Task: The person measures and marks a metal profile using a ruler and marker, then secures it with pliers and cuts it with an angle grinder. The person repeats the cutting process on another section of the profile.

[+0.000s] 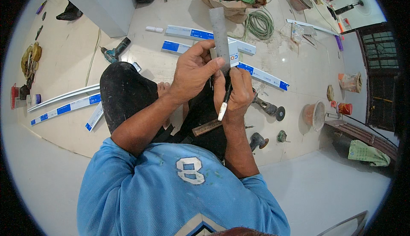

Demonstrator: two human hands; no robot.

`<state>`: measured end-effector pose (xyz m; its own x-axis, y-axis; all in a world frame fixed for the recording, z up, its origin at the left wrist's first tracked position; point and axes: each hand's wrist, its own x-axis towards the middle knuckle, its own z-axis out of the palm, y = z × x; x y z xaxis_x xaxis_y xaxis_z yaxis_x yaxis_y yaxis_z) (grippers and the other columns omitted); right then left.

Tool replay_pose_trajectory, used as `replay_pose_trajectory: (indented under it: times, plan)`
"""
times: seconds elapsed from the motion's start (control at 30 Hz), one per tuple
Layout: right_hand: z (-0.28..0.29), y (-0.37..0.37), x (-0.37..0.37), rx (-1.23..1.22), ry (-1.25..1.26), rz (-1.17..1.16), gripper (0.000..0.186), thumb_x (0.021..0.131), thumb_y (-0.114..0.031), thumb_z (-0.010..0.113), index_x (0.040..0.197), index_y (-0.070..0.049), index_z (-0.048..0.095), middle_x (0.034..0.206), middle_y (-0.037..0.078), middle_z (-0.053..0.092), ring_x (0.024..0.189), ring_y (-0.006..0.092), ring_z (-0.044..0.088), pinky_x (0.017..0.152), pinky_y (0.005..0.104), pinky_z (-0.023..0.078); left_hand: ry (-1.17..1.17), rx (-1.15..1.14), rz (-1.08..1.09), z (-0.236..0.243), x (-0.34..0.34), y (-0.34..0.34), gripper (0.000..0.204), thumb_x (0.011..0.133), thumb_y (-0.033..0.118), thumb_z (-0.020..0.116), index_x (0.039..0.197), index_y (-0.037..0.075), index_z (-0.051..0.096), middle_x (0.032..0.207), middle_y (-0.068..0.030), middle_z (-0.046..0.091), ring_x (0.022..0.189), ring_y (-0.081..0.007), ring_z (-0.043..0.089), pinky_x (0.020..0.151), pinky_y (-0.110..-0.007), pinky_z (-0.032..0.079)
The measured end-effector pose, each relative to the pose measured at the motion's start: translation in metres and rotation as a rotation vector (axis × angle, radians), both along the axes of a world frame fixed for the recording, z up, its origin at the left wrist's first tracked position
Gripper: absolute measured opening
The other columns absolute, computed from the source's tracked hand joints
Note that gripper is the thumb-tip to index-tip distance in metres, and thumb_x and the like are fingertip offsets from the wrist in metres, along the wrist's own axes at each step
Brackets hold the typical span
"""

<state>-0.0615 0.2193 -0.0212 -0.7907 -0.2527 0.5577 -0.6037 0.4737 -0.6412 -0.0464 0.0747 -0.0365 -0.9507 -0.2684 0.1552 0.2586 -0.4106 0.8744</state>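
You held a flat grey blade [219,26] in your left hand's [194,71] thumb-and-finger grip, a white printed piece [233,53] just behind it, above the pale floor [307,65]. Your right hand's [241,93] grip was wrapped around a dark marker [225,101], its white end toward you, while blue-and-white strips [185,32] and a green coil [255,31] lay beyond

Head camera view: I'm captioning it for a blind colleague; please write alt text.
A person's left hand holds a flat grey metal strip, and the right hand a black-and-white pen. White-and-blue lengths and power tools lie around on the pale floor.
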Motion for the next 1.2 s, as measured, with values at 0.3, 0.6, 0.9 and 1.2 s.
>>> replay_pose_trajectory:
  times: [0.3, 0.6, 0.9, 1.2]
  plan:
    - [-0.005, 0.001, -0.004, 0.002, 0.058, 0.017, 0.023, 0.091, -0.009, 0.083, 0.104, 0.005, 0.070, 0.096, 0.023, 0.066, 0.082, 0.0381, 0.069, 0.068, 0.0457, 0.056, 0.004, -0.039, 0.020, -0.002, -0.001, -0.002, 0.040, 0.107, 0.006, 0.070, 0.145, -0.005, 0.062, 0.117, -0.0082, 0.071, 0.104, -0.0113, 0.067, 0.091, -0.028, 0.059]
    - [-0.003, 0.002, -0.004, -0.036, 0.061, 0.050, 0.028, 0.090, -0.012, 0.086, 0.103, 0.006, 0.070, 0.097, 0.023, 0.064, 0.083, 0.0380, 0.069, 0.068, 0.0448, 0.057, 0.038, 0.188, -0.103, -0.007, -0.002, -0.013, 0.039, 0.116, 0.016, 0.059, 0.146, -0.007, 0.062, 0.133, -0.0145, 0.071, 0.121, -0.0202, 0.069, 0.108, -0.037, 0.059]
    - [-0.006, 0.001, -0.006, -0.036, 0.083, 0.045, 0.028, 0.088, -0.012, 0.087, 0.103, 0.006, 0.070, 0.096, 0.023, 0.063, 0.080, 0.0381, 0.068, 0.066, 0.0448, 0.057, 0.021, 0.217, -0.064, -0.011, -0.003, -0.013, 0.040, 0.114, 0.018, 0.061, 0.146, -0.006, 0.063, 0.130, -0.0162, 0.074, 0.115, -0.0226, 0.073, 0.101, -0.040, 0.061]
    - [-0.008, 0.001, -0.008, -0.039, 0.084, 0.052, 0.029, 0.087, -0.011, 0.087, 0.103, 0.006, 0.070, 0.096, 0.021, 0.063, 0.079, 0.0371, 0.068, 0.065, 0.0445, 0.056, 0.020, 0.159, -0.093, -0.008, -0.004, -0.018, 0.041, 0.115, 0.020, 0.061, 0.146, -0.007, 0.063, 0.132, -0.0179, 0.072, 0.120, -0.0236, 0.072, 0.108, -0.041, 0.060]
